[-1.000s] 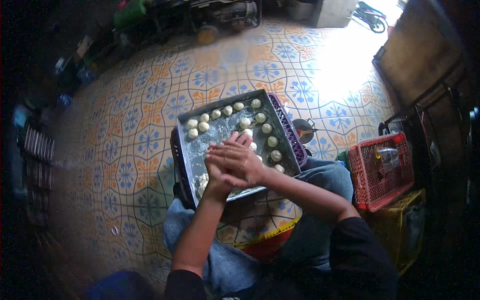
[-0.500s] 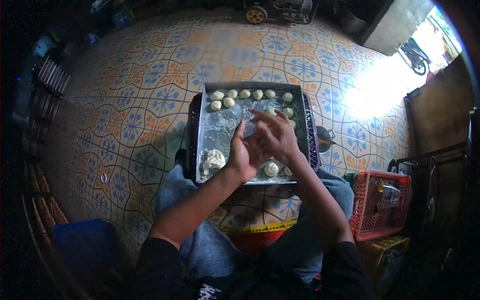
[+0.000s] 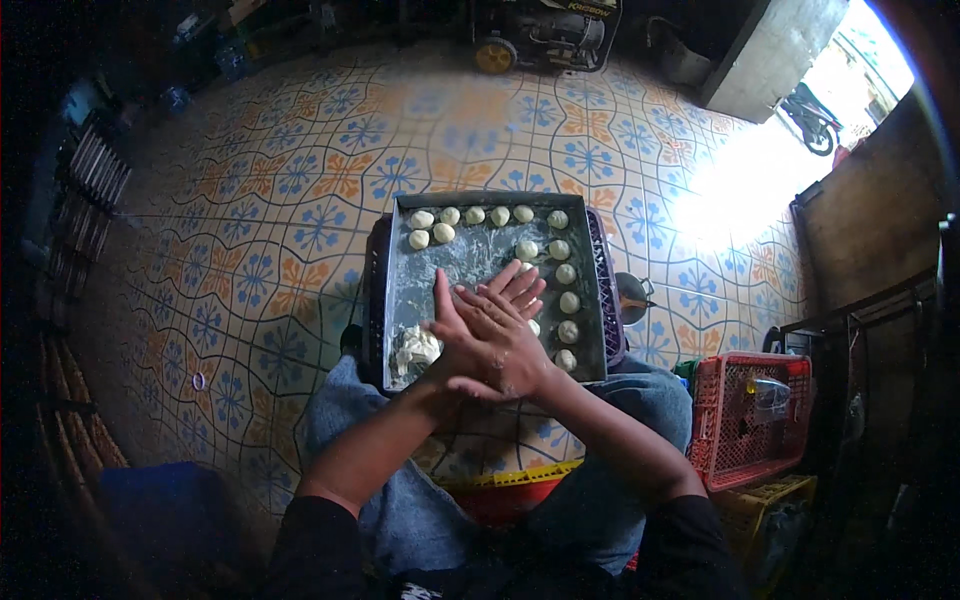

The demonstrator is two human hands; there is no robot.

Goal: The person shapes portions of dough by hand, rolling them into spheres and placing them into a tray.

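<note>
Over the near half of a shallow metal tray (image 3: 420,275), my two hands meet palm to palm. My right hand (image 3: 507,357) lies flat across my left hand (image 3: 452,328), fingers stretched out and pointing up-left. The left fingers extend beneath it toward the far right, thumb apart. Whatever lies between the palms is hidden. Round pale dough balls (image 3: 500,215) line the tray's far edge and its right side, with some behind my fingers. Left of my left hand sits a ragged lump of dough (image 3: 415,350). A whitish film, like flour, coats the tray bottom.
The tray rests on a dark purple crate (image 3: 603,270) between my knees. A pan (image 3: 632,297) is on the floor to the right, near a red crate (image 3: 755,425) holding a clear plastic container (image 3: 768,393). A wheeled machine (image 3: 545,35) stands far ahead on patterned tiles.
My right hand has moved left and toward me, flattening onto my left palm. Dough balls along the tray's right side now show more fully. The whole view has shifted slightly.
</note>
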